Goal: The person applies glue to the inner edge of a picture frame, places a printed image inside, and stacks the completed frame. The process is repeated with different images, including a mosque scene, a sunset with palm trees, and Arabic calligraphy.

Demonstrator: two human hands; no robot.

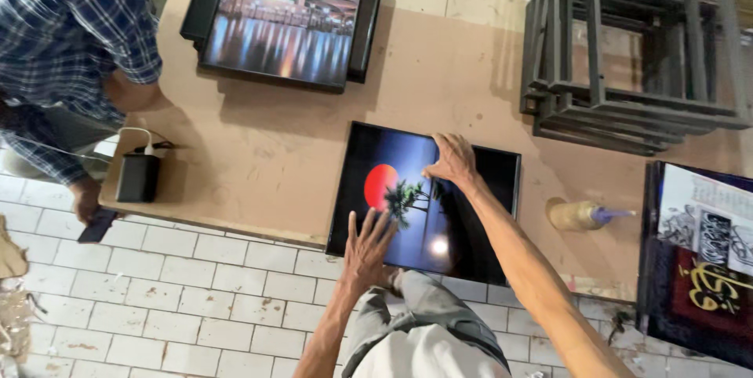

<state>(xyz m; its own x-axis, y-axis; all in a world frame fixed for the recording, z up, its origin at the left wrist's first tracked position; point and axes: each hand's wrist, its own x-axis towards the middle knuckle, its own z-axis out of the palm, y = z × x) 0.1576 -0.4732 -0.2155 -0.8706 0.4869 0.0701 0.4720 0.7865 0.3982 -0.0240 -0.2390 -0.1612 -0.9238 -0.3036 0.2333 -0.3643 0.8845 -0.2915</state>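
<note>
A glossy framed picture (pixel 471 213) with a red disc and a palm tree on a blue and black ground lies flat at the near edge of a brown worktable (pixel 267 158). My left hand (pixel 367 246) presses flat on its lower left part, fingers spread. My right hand (pixel 451 160) rests on its upper middle with the fingers bent, touching the surface. Neither hand grips anything.
A stack of framed night-scene pictures (pixel 284 21) lies at the table's far side. Empty dark frames (pixel 627 56) are piled at right, a glue bottle (pixel 580 215) lies near them, and another print (pixel 698 260) sits at far right. A person in a plaid shirt (pixel 70 41) stands left, by a black box (pixel 138 177).
</note>
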